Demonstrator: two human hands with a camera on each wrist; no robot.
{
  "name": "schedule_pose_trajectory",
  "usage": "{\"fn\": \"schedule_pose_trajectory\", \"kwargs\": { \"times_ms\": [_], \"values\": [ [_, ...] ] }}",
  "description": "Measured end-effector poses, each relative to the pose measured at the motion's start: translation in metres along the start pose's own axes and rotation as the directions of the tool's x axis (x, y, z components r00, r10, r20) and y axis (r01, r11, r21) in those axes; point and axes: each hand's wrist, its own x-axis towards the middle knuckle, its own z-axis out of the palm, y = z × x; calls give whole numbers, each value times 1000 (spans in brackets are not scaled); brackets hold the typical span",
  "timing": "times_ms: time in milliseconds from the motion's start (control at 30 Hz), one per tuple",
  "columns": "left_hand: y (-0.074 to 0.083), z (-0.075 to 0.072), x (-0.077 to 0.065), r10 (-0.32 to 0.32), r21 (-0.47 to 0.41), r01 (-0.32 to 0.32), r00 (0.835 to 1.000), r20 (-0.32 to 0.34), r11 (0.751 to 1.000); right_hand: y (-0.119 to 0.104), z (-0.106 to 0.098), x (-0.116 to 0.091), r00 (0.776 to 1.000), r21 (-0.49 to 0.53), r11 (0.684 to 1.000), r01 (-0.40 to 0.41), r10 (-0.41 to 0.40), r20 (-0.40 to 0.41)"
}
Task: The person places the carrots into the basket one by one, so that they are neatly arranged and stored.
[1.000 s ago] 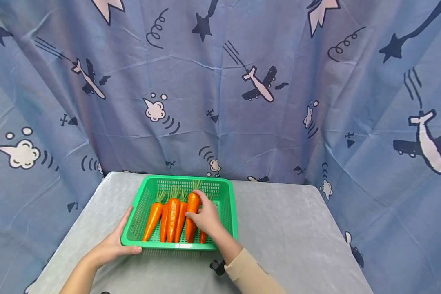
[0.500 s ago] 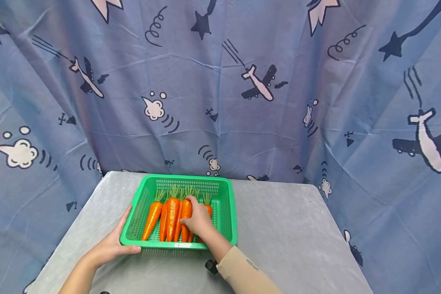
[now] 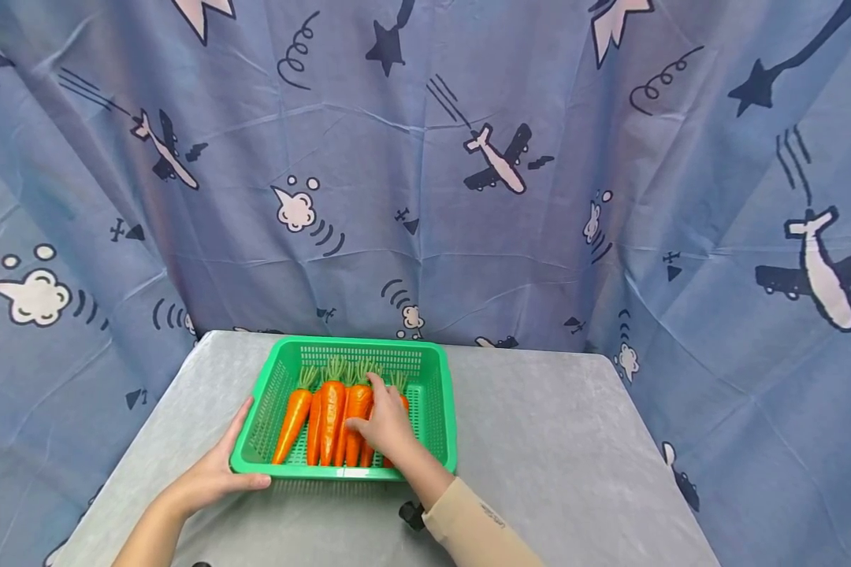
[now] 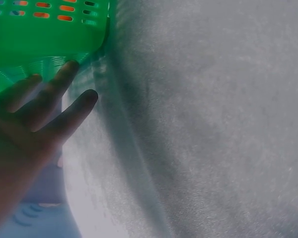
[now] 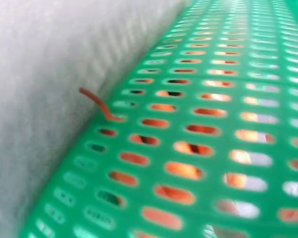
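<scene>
A green plastic basket point(image 3: 445, 425) stands on the table with several orange carrots lying in it side by side, their short green stems toward the back. My left hand point(image 3: 213, 476) rests at the basket's front left corner, thumb along the front and fingers straight along the left side. In the left wrist view its spread fingers point(image 4: 64, 119) reach against the basket wall point(image 4: 44, 42). Over the carrots, my right hand point(image 3: 390, 425) has thumb and index finger spread beside a carrot point(image 3: 358, 405) right of the middle. The right wrist view does not show this hand.
The basket's slotted wall point(image 5: 188, 124) fills the right wrist view, and a thin root tip point(image 5: 97, 101) pokes out through it. A grey cloth covers the table point(image 3: 539, 441). Behind hangs a blue patterned curtain point(image 3: 425, 197). A small black object point(image 3: 411, 516) sits by the right sleeve.
My right hand moved a carrot left against the others, then let go and shifted slightly right. The left hand has stayed at the corner.
</scene>
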Motion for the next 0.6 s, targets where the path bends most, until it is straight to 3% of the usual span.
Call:
{"fn": "schedule_pose_trajectory", "kwargs": {
  "times_ms": [300,467,600],
  "values": [
    [2,-3,-2,-39,4,39,999,13,999,3,-38,-17,996,95,991,91,-92,3],
    [4,-4,-2,-65,29,65,998,15,997,12,-67,-20,984,154,972,176,-168,-67],
    [5,-6,-2,-66,9,66,997,38,998,26,-96,-21,975,184,963,198,-175,-136]
  ]
}}
